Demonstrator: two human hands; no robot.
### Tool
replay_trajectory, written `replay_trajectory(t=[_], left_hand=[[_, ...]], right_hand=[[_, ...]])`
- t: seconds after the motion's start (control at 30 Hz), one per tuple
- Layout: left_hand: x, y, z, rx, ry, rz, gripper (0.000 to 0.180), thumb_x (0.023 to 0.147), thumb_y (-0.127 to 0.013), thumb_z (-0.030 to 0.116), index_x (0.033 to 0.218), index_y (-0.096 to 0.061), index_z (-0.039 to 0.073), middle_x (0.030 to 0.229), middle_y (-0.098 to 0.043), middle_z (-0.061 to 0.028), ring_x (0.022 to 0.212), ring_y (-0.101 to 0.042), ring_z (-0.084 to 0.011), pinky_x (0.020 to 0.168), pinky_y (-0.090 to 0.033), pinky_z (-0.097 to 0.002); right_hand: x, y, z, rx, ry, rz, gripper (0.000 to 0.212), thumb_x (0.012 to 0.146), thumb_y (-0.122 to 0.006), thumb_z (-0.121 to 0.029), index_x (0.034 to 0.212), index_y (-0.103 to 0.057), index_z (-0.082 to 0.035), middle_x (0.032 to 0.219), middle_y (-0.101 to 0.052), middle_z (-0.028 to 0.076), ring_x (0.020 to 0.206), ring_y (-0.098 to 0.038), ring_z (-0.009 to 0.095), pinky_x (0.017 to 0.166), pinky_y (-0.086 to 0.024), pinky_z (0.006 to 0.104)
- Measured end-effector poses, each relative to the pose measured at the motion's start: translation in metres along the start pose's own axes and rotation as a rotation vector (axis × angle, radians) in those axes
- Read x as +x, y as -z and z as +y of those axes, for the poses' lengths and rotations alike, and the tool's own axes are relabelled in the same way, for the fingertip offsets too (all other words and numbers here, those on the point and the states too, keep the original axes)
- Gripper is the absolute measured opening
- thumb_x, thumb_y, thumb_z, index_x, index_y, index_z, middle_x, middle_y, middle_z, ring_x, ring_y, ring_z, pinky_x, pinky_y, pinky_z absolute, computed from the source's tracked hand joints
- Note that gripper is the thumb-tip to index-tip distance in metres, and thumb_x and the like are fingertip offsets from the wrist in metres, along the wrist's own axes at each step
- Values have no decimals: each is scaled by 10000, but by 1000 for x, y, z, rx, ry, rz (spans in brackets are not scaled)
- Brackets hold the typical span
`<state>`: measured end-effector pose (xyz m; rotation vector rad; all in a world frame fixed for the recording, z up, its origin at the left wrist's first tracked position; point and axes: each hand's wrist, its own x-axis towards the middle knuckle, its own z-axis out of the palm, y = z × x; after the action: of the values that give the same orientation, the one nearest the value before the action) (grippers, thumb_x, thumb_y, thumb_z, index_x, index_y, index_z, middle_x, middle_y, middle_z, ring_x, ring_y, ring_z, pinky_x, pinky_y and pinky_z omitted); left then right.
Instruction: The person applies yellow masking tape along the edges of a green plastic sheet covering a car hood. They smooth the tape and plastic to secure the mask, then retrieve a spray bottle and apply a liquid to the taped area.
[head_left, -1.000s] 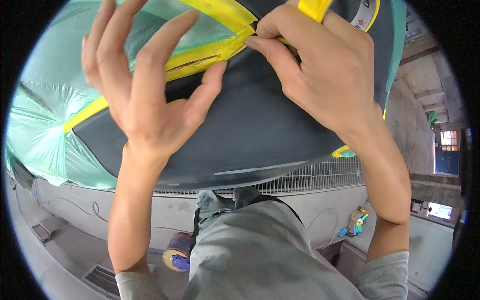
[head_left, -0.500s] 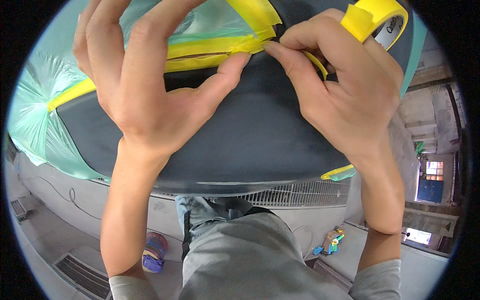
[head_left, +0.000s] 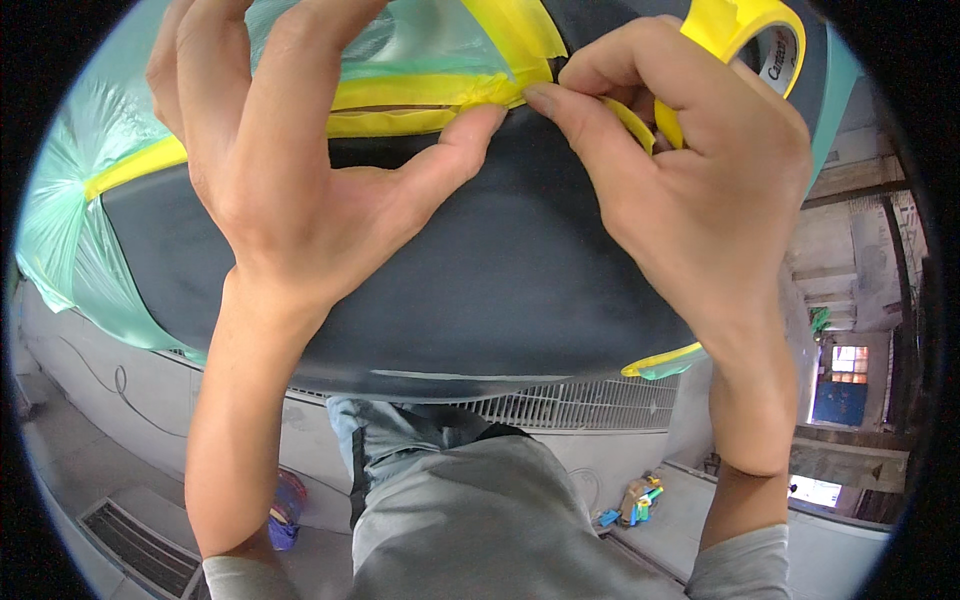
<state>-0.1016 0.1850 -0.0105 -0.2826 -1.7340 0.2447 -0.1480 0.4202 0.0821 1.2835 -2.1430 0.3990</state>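
Observation:
My left hand point(head_left: 280, 190) is spread over the dark grey curved panel point(head_left: 480, 260), its fingers apart above pale green masking film point(head_left: 425, 40). The tip of its thumb presses at the yellow masking tape strip point(head_left: 400, 122) that edges the film. Thumb and forefinger of my right hand point(head_left: 710, 180) pinch close to where strips meet at a corner. That same hand carries the roll of yellow masking tape point(head_left: 720, 30), which sits against the back of the fingers. A short length of tape curves under the fingers. My left fingertips are cut off by the upper edge.
More green film point(head_left: 70, 220) hangs bunched at the panel's left end. Below lie a long floor grating point(head_left: 580, 402) and a smaller one point(head_left: 140, 550). A purple-and-red container point(head_left: 287, 510) stands behind my left forearm. Several colourful items point(head_left: 640, 500) sit at lower right.
My head view has shifted slightly. The right hand has turned a little, and the roll sits slightly lower and further left. Both hands stay at the same tape corner.

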Motion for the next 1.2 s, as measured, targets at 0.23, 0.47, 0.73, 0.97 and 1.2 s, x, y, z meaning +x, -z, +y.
replay_trajectory(t=[0.23,0.47,0.73,0.97,1.2], left_hand=[[15,-16,4,-67,52,127,618,583,-924,158,1148,-723,9,1421,-594,-305,1354,-539,-501,1153,-423,-602],[3,-23,13,-25,67,167,601,568,-923,150,1123,-736,17,1405,-609,-298,1351,-531,-519,1126,-446,-589],[21,-24,13,-50,130,199,617,548,-916,140,1127,-736,25,1405,-606,-300,1356,-526,-523,1121,-447,-588],[41,4,36,-115,386,18,660,595,-941,189,1203,-729,43,1446,-595,-254,1405,-503,-482,1163,-391,-579],[56,50,80,-508,343,-142,468,746,-874,247,1154,-732,64,1435,-647,-176,1372,-560,-378,1101,-411,-488]], right_hand=[[2,5,1,-48,11,22,154,852,-871,-31,962,-763,-38,764,-692,-3,666,-612,53,628,-483,212],[-9,-2,12,131,4,125,174,855,-883,-23,987,-768,-24,769,-666,-33,660,-549,23,610,-443,173],[14,16,5,-35,111,36,144,845,-869,-46,868,-728,-37,744,-681,30,601,-610,123,577,-466,254],[38,37,7,-141,154,-85,164,829,-873,-31,923,-739,-29,765,-682,25,648,-607,122,608,-475,238],[44,39,13,121,59,151,184,833,-872,-14,962,-741,-11,766,-661,5,656,-533,74,612,-447,208]])
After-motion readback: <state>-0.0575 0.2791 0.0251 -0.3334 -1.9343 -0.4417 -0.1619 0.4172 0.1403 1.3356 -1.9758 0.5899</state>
